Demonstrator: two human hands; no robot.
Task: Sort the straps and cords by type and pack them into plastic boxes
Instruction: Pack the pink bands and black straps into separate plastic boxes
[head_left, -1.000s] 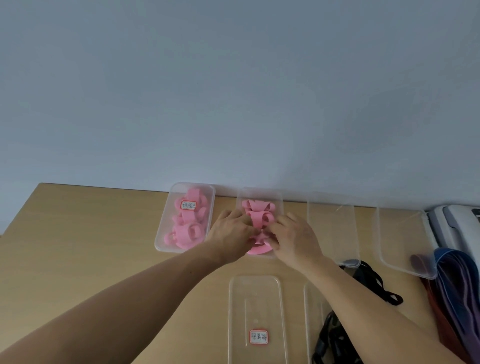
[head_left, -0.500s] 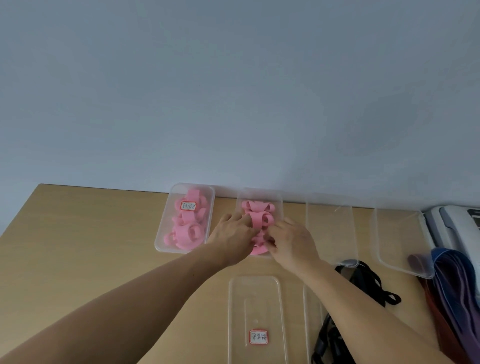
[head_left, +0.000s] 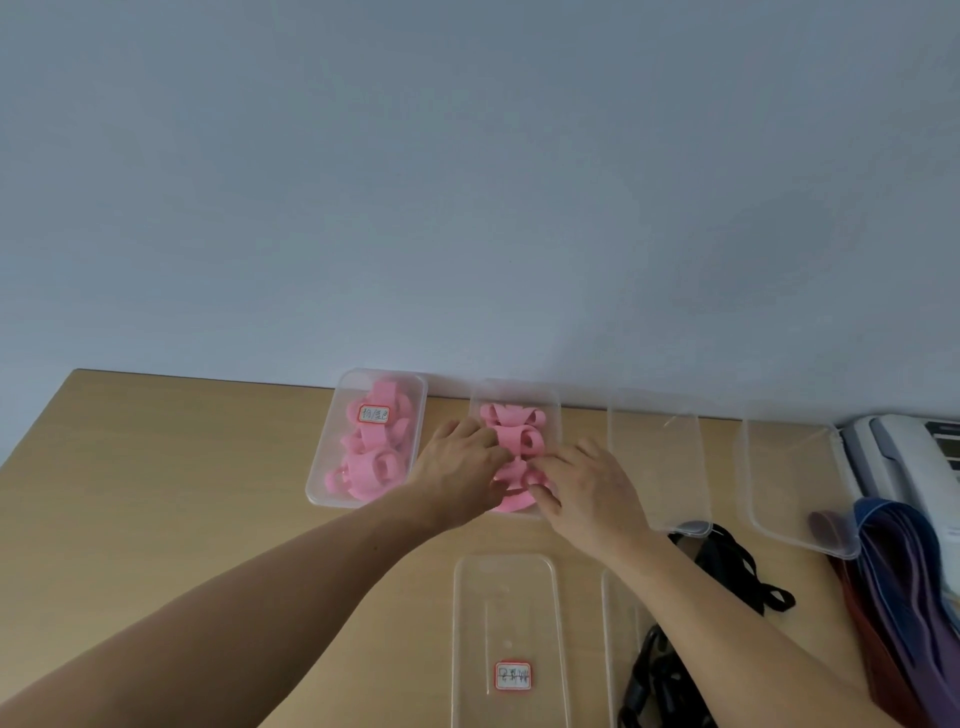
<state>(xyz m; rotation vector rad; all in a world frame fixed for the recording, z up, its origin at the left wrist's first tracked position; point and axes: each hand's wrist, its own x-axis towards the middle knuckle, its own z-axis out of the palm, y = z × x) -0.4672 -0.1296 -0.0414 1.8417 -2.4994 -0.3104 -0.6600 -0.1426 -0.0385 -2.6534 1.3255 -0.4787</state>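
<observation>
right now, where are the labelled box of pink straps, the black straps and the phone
labelled box of pink straps (head_left: 356, 387), head view, bare far-left corner of its lid
black straps (head_left: 660, 686), head view, on the heap at the near edge
phone (head_left: 898, 452), head view, on its handset

A clear open box (head_left: 554, 415) stands mid-frame on the counter, heaped with curled pink strap loops (head_left: 514, 434). To its left, a labelled box (head_left: 324, 467) holds more pink loops (head_left: 374, 462). To its right sit an empty box (head_left: 657, 462) and a farther empty box (head_left: 789, 478). Black straps (head_left: 660, 686) lie tangled at lower right, and blue and purple bands (head_left: 904, 571) drape along the right edge.
</observation>
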